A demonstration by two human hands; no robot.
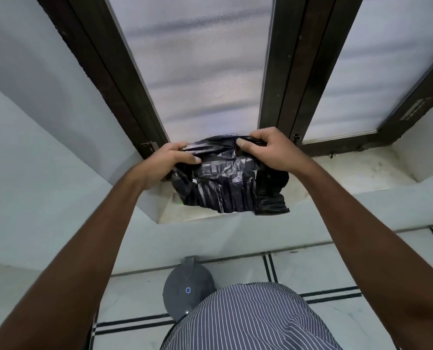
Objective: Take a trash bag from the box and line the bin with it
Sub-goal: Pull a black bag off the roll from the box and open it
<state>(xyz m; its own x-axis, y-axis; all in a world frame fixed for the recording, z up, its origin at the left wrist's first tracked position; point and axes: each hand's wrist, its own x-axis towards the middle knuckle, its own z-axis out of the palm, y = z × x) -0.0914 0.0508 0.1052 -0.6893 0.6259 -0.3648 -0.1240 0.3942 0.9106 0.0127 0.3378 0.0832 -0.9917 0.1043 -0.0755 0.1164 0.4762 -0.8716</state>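
Striped shirt (250,322) right under the lens, and just past it on the tiled floor (311,274) sits the grey bin (185,289), lid on from what I can see, waiting for its liner. Up ahead, both arms are stretched out over the window ledge (349,173). Left hand (165,160) is pinched shut on the left top edge of the black trash bag (223,183), right hand (268,150) clamped on the right top edge, thumb pressed flat on the film. So 2 hands, 1 bag, held up in front of the frosted window (202,72), well above the bin. It hangs crumpled and partly folded, creases everywhere, 1 flap drooping lower on the right. This stuff is feather-light, limp and slick, I reckon; it will cling to itself and slide between fingertips. Best hold is right at the mouth, rubbing the 2 layers apart with thumb and finger until they split. Too hard a tug could stretch or tear thin film like this. No box in sight from here. The bag's out; opening it looks like the job now.
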